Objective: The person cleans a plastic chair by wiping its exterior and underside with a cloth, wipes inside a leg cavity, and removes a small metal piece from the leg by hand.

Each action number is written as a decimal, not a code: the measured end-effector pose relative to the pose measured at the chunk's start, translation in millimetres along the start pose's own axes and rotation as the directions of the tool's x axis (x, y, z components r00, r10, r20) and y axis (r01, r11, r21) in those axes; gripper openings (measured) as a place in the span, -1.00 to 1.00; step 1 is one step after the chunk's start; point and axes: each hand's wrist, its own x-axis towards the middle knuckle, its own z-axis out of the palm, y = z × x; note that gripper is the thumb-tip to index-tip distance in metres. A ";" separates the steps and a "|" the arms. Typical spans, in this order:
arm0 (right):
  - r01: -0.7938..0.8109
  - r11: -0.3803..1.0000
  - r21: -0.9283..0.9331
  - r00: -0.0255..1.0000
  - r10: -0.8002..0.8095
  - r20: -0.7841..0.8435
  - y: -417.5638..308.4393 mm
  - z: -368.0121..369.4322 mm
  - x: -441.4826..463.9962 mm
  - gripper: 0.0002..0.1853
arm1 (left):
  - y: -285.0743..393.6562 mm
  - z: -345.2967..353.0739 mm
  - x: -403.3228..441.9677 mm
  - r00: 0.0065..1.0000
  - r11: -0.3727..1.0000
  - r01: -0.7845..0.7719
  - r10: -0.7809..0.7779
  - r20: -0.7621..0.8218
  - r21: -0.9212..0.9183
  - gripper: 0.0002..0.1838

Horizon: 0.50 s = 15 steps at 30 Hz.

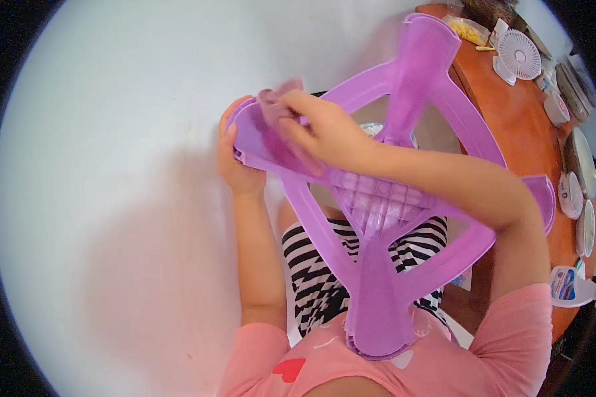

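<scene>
A purple plastic stool (380, 298) with splayed legs and a gridded middle rests across my lap, its underside facing me. One leg end touches my pink shirt. My left hand (242, 171) is wrapped around the end of the left leg. In my right hand (328, 131) is a bunched mauve cloth (269, 109), pressed against the inner face of that same leg; the hand is slightly blurred. My right forearm passes over the stool's middle and hides part of it.
A white wall (126, 132) fills the left side. On the right, a brown wooden table (510, 139) bears a small white fan (518, 55), a bag of yellow pieces (467, 30), several bowls and containers, and a labelled white bottle (569, 286). The stool's right leg overlaps the table edge.
</scene>
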 end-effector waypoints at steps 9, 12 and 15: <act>0.338 0.847 -0.410 0.940 -0.280 0.196 165.3 60.7 -38.7 -0.68 | -21.4 1.2 32.8 0.997 0.995 -0.003 0.010 -0.075 0.097 -0.57; 0.022 0.940 -0.340 0.974 0.056 0.218 175.5 66.3 -47.7 -0.69 | -24.5 8.4 36.1 0.996 1.000 -0.020 0.022 -0.083 0.023 -0.57; 0.046 0.997 -0.055 0.988 -0.053 -0.142 128.5 69.7 -19.0 -0.64 | -22.8 12.9 37.8 0.986 1.000 -0.008 0.009 -0.164 0.008 -0.57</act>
